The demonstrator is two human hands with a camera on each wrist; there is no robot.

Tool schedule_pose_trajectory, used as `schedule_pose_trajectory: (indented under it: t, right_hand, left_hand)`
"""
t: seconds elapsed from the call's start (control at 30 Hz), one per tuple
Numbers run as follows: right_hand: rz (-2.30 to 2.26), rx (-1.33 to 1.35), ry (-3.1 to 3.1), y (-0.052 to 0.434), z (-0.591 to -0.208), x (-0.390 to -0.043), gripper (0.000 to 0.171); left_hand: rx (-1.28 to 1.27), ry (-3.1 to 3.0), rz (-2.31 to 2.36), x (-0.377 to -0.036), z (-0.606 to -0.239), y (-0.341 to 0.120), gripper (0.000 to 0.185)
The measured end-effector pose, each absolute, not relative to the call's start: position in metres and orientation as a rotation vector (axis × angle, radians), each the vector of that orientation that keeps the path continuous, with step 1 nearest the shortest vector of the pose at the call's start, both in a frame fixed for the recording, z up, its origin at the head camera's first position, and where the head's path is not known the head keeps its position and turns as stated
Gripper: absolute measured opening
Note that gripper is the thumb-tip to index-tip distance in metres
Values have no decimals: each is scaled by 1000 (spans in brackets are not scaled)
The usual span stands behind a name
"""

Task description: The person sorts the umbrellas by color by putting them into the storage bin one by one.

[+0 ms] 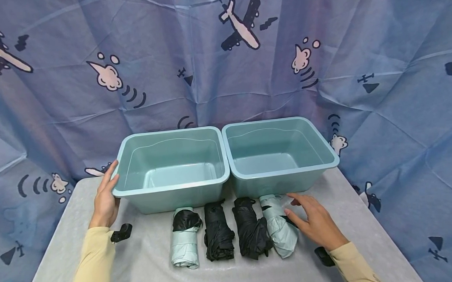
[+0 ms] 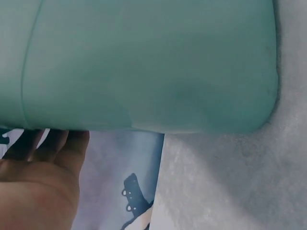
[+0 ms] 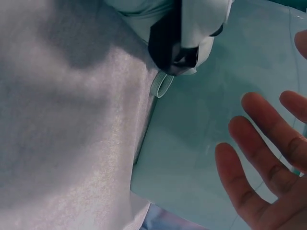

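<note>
My left hand (image 1: 105, 200) rests against the left end of the left pale-green plastic bin (image 1: 171, 188), fingers near its rim; the left wrist view shows fingers (image 2: 72, 148) at the bin's outer wall. My right hand (image 1: 316, 219) hovers, fingers spread, just right of a folded pale-green umbrella (image 1: 282, 236) with a black band. In the right wrist view the fingers (image 3: 259, 158) are apart and hold nothing. Beside that umbrella lie two folded black umbrellas (image 1: 250, 229) (image 1: 218, 233). Leftmost is another pale-green umbrella (image 1: 184, 247) with a black section.
A second pale-green bin (image 1: 282, 180) stands right of the first, their rims side by side. Both bins hold nothing visible. The umbrellas lie in a row before them on a light cloth-covered table (image 1: 148, 264). A blue curtain (image 1: 207, 74) with printed planes hangs behind.
</note>
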State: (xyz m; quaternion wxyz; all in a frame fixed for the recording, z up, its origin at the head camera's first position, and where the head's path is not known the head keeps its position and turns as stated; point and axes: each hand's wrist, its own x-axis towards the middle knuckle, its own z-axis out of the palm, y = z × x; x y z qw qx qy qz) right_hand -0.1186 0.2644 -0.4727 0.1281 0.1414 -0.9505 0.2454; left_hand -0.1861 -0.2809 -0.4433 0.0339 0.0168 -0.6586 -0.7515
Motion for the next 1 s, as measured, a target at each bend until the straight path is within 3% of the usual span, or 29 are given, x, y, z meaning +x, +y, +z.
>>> schedule_pose_trajectory:
  t: [0.6,1.0]
  right_hand:
    - [1439,448,-3009,276,-479,-129,81]
    - [1657,682,-3014,275,-500,-131,83]
  left_hand:
    - [10,-1985,-2236,-186,-453,-279,57]
    - [36,-2019,-2187,-187,-452,-276,56]
